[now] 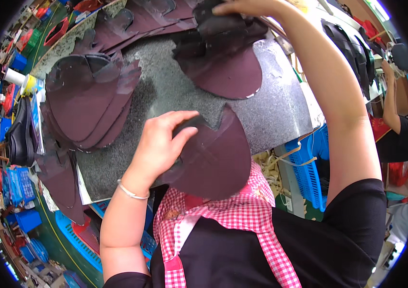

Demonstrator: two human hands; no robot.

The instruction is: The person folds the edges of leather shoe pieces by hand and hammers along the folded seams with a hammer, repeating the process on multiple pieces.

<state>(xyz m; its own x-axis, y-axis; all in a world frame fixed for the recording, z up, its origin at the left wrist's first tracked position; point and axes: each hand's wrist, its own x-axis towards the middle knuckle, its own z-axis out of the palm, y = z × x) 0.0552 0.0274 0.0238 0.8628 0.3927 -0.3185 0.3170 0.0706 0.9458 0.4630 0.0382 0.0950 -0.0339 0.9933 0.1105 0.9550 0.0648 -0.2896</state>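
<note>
In my left hand (163, 141) is a dark maroon shoe upper piece (213, 161), rounded at the near end and notched at the far edge. Thumb and fingers close on its left side, and it hangs over the table's near edge in front of my apron. My right arm reaches far across the table. There my right hand (254, 6), partly cut off by the top rim, rests stretched fingers on a dark pile of upper pieces (233, 72). Whether it pinches any of them is hidden. Another fanned stack of upper pieces (86, 103) lies to the left.
Overlapping maroon pieces (141, 19) line the far edge of the grey speckled table (153, 62). Blue plastic baskets (307, 170) stand below its right side. Black shoes (20, 129) and a white spool (14, 77) are at the left. Another person's arm (390, 93) shows far right.
</note>
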